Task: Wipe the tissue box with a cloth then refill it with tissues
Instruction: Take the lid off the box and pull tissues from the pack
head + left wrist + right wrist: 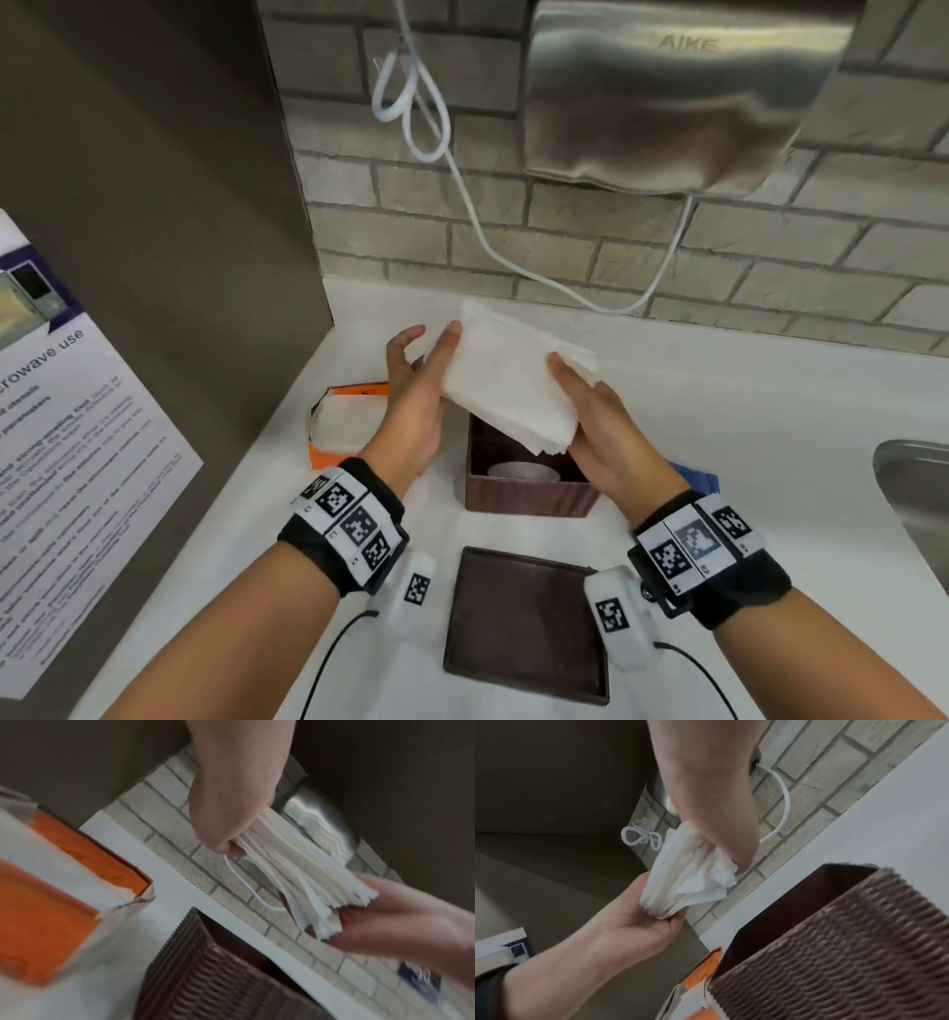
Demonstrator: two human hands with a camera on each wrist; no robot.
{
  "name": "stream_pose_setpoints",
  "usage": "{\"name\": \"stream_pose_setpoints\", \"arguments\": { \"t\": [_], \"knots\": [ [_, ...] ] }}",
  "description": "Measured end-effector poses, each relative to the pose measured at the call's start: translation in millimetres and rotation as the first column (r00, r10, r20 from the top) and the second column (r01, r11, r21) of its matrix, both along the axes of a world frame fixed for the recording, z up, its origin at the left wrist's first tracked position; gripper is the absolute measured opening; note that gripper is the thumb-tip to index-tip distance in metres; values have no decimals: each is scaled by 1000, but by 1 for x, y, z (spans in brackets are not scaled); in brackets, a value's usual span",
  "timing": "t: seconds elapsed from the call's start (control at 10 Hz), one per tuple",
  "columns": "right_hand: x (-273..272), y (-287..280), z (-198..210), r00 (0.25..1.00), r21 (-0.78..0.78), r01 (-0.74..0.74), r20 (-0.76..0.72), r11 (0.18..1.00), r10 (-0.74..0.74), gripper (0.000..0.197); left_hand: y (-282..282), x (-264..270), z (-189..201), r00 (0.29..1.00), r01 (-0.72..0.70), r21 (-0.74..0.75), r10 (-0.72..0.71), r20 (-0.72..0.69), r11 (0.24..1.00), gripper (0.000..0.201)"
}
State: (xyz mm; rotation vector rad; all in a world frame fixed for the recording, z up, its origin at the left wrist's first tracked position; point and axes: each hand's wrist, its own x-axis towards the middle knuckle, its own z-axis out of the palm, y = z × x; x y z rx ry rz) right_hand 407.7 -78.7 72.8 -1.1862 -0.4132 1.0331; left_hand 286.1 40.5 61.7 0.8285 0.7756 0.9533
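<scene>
A thick stack of white tissues (513,380) hangs tilted above the open brown woven tissue box (529,496). My left hand (429,354) holds its left end, gripping it in the left wrist view (231,841). My right hand (575,395) grips the near right end from below, fingers curled round the sheets (359,919). From the right wrist, the stack (687,878) bows between both hands beside the box (847,943). A pale oval shows at the box's bottom. The flat brown lid (524,622) lies at the near edge of the counter.
An opened orange tissue pack (344,421) lies left of the box. A blue cloth (693,475) peeks out behind my right wrist. A steel sink (914,493) is at the right. A hand dryer (678,92) and its white cable (462,195) hang on the brick wall.
</scene>
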Motion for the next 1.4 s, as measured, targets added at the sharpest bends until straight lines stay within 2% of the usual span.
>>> {"name": "stream_pose_setpoints", "arguments": {
  "t": [0.1,0.2,0.3,0.4,0.5,0.6,0.7,0.8,0.9,1.0,1.1,1.2,1.3,1.4],
  "knots": [
    [3,0,-5,998,-106,-48,34,993,52,44,-10,9,-8,977,61,99,-39,-210,993,38],
    [22,-6,-5,991,-184,-102,70,978,117,35,-14,13,-23,944,82,132,-35,-327,988,32],
    [48,-14,-2,975,-292,-144,123,946,186,33,-12,9,-33,889,180,206,-69,-453,962,31],
    [59,-15,-9,926,-447,-31,324,894,194,37,-17,7,-35,740,431,299,-144,-657,851,23],
    [57,-10,-19,799,-571,61,520,819,303,40,-20,8,-36,620,551,272,-169,-766,789,19],
    [46,-5,-19,630,-650,138,640,747,440,44,-23,10,-33,488,630,221,-158,-859,744,36],
    [38,1,-20,491,-697,177,675,695,551,45,-27,15,-30,355,706,221,-66,-933,673,43],
    [33,6,-24,415,-731,196,665,653,621,52,-29,19,-32,266,736,215,17,-964,643,44],
    [32,10,-27,350,-755,218,652,619,672,54,-33,23,-30,219,742,183,25,-975,645,41],
    [31,17,-30,314,-780,245,626,576,714,46,-35,28,-31,210,718,165,16,-978,676,37],
    [28,23,-30,279,-804,267,592,531,756,39,-35,31,-32,146,733,130,32,-989,668,35],
    [25,28,-32,243,-825,291,554,484,797,38,-39,40,-16,-74,837,-7,100,-992,547,36],
    [21,35,-35,202,-841,313,514,442,834,36,-38,44,-20,-140,798,-102,19,-990,594,36],
    [19,40,-38,192,-887,298,419,354,888,36,-36,45,-23,-278,903,-226,97,-956,364,33]
  ]
}}
